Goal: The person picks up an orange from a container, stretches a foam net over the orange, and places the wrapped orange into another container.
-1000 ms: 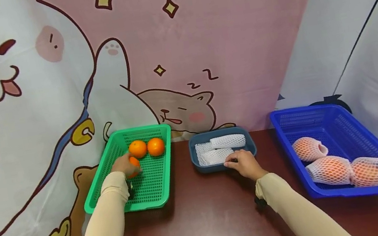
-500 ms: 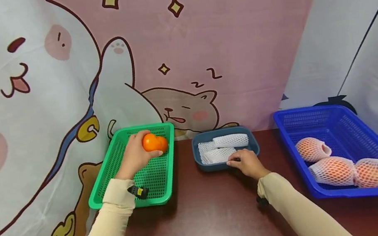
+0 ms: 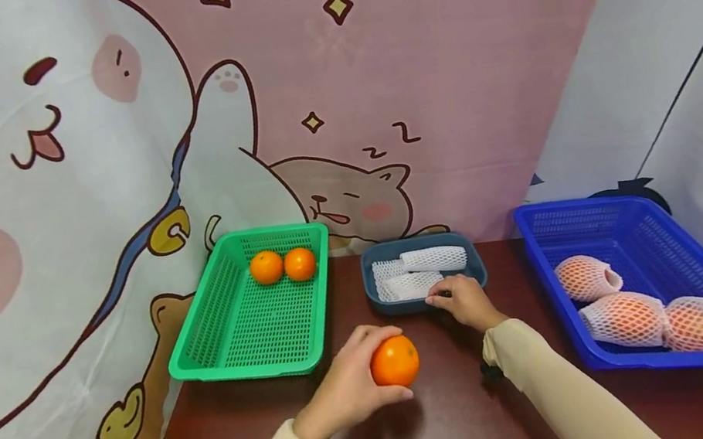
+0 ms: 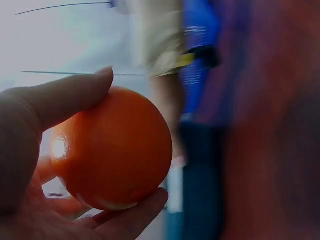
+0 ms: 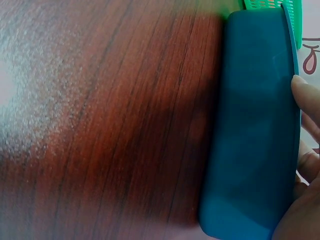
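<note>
My left hand (image 3: 349,391) grips an orange (image 3: 396,361) above the table, in front of the green basket. In the left wrist view the thumb and fingers wrap round the orange (image 4: 117,150). My right hand (image 3: 469,302) is at the near right rim of a small dark blue tray (image 3: 403,309) with white foam net sleeves (image 3: 435,260) in it. The right wrist view shows its thumb (image 5: 305,95) at the tray's rim, fingers bent over the far side. Whether the fingertips pinch a sleeve is hidden.
Two oranges (image 3: 267,267) lie at the back of the green basket (image 3: 254,370) on the left. A large blue basket (image 3: 702,363) on the right holds several oranges in foam nets (image 3: 626,319). A printed cloth (image 3: 437,63) hangs behind the dark red table (image 3: 444,423).
My left hand has taken an orange from the green basket and carried it right and nearer, over the table. My right hand stays at the tray. The head view has shifted slightly.
</note>
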`<state>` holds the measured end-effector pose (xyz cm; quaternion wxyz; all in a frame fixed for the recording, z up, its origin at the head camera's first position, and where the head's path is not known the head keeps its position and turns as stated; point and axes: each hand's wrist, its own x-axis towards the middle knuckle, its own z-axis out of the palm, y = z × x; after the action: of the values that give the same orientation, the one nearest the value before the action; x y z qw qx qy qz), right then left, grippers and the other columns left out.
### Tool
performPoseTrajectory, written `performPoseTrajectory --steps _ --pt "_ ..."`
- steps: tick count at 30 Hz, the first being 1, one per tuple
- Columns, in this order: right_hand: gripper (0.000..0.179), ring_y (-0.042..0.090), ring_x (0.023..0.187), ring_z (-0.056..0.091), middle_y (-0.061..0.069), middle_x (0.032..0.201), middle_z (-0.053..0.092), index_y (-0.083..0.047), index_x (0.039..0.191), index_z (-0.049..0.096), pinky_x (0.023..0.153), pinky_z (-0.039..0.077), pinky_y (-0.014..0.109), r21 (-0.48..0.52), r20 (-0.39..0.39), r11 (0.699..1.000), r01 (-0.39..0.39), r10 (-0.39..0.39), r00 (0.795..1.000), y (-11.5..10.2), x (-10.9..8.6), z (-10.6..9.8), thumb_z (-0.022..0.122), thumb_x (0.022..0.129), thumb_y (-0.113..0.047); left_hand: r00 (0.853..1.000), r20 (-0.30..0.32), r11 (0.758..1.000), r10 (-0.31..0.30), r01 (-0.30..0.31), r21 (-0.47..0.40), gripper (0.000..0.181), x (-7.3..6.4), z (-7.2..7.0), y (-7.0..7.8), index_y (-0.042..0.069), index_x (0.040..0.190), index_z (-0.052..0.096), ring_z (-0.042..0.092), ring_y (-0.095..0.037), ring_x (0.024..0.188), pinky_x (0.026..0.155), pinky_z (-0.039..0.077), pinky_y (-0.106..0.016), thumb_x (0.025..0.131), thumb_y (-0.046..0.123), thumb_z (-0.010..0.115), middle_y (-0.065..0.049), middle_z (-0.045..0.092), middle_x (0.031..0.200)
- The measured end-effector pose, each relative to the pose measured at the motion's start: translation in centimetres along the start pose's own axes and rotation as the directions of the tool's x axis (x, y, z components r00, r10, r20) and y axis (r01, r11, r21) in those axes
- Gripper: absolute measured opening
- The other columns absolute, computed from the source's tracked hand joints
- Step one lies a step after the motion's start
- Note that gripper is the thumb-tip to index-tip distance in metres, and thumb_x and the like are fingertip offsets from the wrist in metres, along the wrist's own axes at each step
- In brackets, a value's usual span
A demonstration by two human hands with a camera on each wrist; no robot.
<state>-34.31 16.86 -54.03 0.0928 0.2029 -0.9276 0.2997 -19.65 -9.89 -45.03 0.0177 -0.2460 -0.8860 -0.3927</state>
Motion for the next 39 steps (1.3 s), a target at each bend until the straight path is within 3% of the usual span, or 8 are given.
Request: performPoseTrajectory --steps 6,12,18,31,36,39 --pt "0.009 0.026 0.089 0.061 0.000 0.089 0.071 -0.014 0.089 0.077 0.089 0.044 0.050 0.002 0.014 1.000 -0.017 0.017 1.000 0.0 -0.1 0.0 0.077 0.083 -0.021 0.998 0.056 1.000 -0.009 0.008 0.020 0.075 -1.2 5.4 -1.9 0.024 0.129 0.058 0.058 -0.012 0.094 0.080 0.050 -0.032 0.063 0.033 0.092 0.004 0.054 0.113" --pt "0.009 0.026 0.089 0.062 0.001 0.090 0.071 -0.013 0.088 0.077 0.089 0.045 0.049 -0.004 -0.001 1.000 0.000 0.000 1.000 -0.1 0.0 -0.1 0.077 0.083 -0.021 0.998 0.041 0.998 -0.054 0.053 0.021 0.078 -2.4 8.2 -3.1 0.020 0.130 0.058 0.058 -0.012 0.092 0.078 0.050 -0.031 0.061 0.030 0.093 0.004 0.054 0.113" --pt "0.009 0.027 0.088 0.062 0.001 0.089 0.071 -0.013 0.089 0.077 0.088 0.045 0.049 -0.004 -0.008 1.000 0.018 -0.018 1.000 -0.2 0.1 -0.1 0.077 0.083 -0.021 0.996 -0.001 0.995 -0.092 0.092 0.029 0.080 -2.9 9.1 -3.6 0.019 0.131 0.058 0.058 -0.013 0.092 0.078 0.051 -0.033 0.060 0.028 0.093 0.006 0.053 0.112" --pt "0.008 0.025 0.085 0.060 0.000 0.088 0.070 -0.014 0.088 0.076 0.083 0.046 0.046 -0.003 -0.036 1.000 0.002 -0.002 0.999 0.1 0.0 0.4 0.078 0.083 -0.021 0.991 -0.080 0.992 -0.110 0.114 0.059 0.083 -3.4 10.1 -3.8 0.023 0.138 0.051 0.057 -0.017 0.099 0.079 0.050 -0.036 0.066 0.035 0.089 0.003 0.052 0.120" --pt "0.014 0.030 0.089 0.057 0.008 0.091 0.069 -0.008 0.094 0.074 0.082 0.044 0.047 0.028 -0.169 0.999 -0.020 0.024 0.985 -0.4 0.9 0.1 0.074 0.085 -0.018 0.987 -0.113 0.991 -0.113 0.121 0.061 0.082 -3.5 10.4 -3.9 0.020 0.138 0.051 0.057 -0.017 0.101 0.082 0.049 -0.037 0.067 0.038 0.088 0.003 0.053 0.120" --pt "0.025 0.037 0.097 0.054 0.017 0.101 0.066 -0.002 0.105 0.071 0.085 0.041 0.053 -0.042 -0.220 0.998 -0.051 0.041 0.975 0.0 2.1 -0.6 0.073 0.085 -0.017 0.985 -0.129 0.990 -0.116 0.125 0.061 0.081 -3.5 10.7 -4.0 0.021 0.138 0.051 0.057 -0.018 0.102 0.082 0.049 -0.038 0.067 0.040 0.087 0.004 0.053 0.120"
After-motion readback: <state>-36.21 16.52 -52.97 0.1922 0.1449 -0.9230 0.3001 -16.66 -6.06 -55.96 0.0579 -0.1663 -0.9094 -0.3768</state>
